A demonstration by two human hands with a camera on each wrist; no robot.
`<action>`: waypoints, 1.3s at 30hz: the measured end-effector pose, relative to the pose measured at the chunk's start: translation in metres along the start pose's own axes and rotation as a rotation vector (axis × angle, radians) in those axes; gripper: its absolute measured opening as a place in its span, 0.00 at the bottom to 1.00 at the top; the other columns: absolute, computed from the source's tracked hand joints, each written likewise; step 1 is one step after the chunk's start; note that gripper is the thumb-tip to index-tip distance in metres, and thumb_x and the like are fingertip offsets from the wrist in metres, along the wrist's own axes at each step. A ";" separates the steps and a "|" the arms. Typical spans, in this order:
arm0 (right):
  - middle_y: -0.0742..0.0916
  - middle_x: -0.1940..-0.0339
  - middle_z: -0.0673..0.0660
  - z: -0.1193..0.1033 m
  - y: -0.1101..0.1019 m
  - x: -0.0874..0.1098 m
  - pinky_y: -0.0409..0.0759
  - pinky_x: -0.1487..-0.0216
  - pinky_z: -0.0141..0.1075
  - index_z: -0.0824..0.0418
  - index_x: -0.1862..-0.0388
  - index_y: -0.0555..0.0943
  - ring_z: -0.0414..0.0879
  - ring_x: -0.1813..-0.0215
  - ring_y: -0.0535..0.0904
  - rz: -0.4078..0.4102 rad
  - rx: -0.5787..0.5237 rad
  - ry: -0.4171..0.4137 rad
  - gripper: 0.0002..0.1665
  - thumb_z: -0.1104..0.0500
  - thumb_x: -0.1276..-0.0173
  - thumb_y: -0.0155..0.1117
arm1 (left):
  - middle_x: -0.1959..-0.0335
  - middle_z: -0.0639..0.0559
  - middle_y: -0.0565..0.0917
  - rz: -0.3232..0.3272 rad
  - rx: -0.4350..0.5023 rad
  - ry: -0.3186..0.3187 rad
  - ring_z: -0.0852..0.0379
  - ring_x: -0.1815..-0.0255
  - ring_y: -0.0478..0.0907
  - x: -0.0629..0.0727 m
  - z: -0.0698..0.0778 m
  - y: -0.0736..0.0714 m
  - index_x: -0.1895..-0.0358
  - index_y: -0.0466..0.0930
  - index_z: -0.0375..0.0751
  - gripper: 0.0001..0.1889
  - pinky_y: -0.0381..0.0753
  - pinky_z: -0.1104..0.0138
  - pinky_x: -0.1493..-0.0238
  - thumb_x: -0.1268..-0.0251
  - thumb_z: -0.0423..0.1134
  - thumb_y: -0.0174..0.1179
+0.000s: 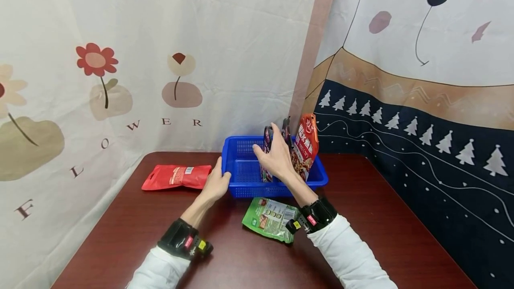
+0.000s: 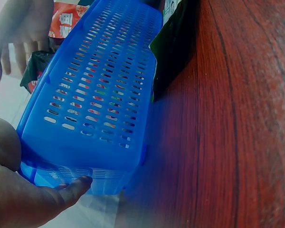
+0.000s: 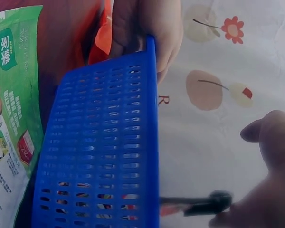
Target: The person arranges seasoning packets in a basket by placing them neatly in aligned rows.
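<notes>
Tabletop [image 1: 389, 217]: red-brown, wood-grained, lower half of head view. Directly on it: blue basket [image 1: 257, 191], just below centre; red bag [image 1: 176, 177], left of centre; green packet [image 1: 267, 220], lower centre.

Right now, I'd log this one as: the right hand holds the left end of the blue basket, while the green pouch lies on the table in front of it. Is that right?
Not quite: the head view shows the left hand holding the left end of the blue basket, while the green pouch lies on the table in front of it.
</notes>
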State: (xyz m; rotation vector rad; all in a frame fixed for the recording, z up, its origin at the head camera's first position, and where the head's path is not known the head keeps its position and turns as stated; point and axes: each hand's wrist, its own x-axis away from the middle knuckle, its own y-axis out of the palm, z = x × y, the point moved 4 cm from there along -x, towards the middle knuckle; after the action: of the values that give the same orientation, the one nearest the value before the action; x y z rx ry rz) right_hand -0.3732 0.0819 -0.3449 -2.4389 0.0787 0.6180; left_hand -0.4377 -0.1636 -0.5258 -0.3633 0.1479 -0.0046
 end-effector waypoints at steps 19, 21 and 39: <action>0.64 0.06 0.68 -0.034 0.011 0.017 0.47 0.03 0.63 0.64 0.07 0.58 0.66 0.03 0.51 -0.102 0.073 -0.412 0.52 0.49 0.19 0.70 | 0.10 0.32 0.65 0.067 -0.205 0.035 0.29 0.14 0.73 0.071 0.107 -0.064 0.10 0.62 0.40 0.36 0.72 0.37 0.14 0.13 0.49 0.56; 0.64 0.06 0.69 -0.033 0.013 0.019 0.47 0.03 0.64 0.65 0.07 0.59 0.66 0.03 0.50 -0.115 0.084 -0.416 0.51 0.49 0.19 0.69 | 0.09 0.34 0.64 0.074 -0.228 0.048 0.29 0.14 0.72 0.072 0.106 -0.078 0.10 0.64 0.43 0.34 0.71 0.38 0.13 0.11 0.49 0.55; 0.78 0.15 0.66 -0.018 0.043 0.061 0.74 0.12 0.55 0.63 0.12 0.69 0.61 0.12 0.73 -0.421 0.421 -0.525 0.44 0.40 0.14 0.65 | 0.08 0.27 0.58 0.146 -0.398 0.038 0.25 0.08 0.56 0.084 0.087 -0.176 0.07 0.54 0.39 0.42 0.58 0.29 0.12 0.09 0.60 0.50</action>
State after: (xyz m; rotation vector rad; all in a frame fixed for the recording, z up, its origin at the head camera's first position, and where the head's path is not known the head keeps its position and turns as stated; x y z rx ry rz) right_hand -0.3199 0.0418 -0.3832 -1.7532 -0.4592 0.9125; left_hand -0.3381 -0.2997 -0.3952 -0.7493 0.2137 0.1646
